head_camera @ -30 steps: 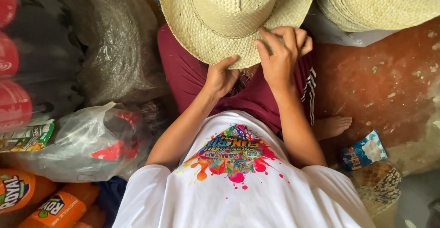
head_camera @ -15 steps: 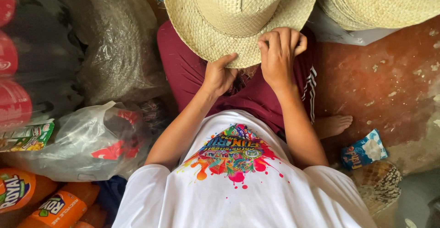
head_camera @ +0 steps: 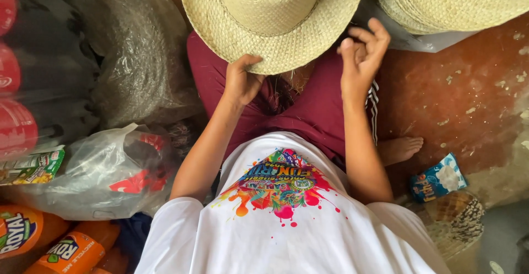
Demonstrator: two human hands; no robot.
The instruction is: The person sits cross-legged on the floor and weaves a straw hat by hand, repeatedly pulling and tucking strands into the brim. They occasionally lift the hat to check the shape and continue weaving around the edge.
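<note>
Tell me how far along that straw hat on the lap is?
The crown and most of the brim of the straw hat look fully woven. In hand is the near brim edge: the left hand grips it, while the right hand is lifted just off it, fingers curled. Loose straw ends hang below that edge, so it seems unfinished. Another hat lies beside it.

The straw hat (head_camera: 273, 18) loses the far part of its brim to the top edge, and its near brim hides the fingertips of the left hand (head_camera: 241, 81), so the grip there cannot be told. Beyond the raised fingers of the right hand (head_camera: 361, 59), a second straw hat (head_camera: 457, 1) is cut off by the top edge. The loose straw ends below the left fingers are too fine to read.
</note>
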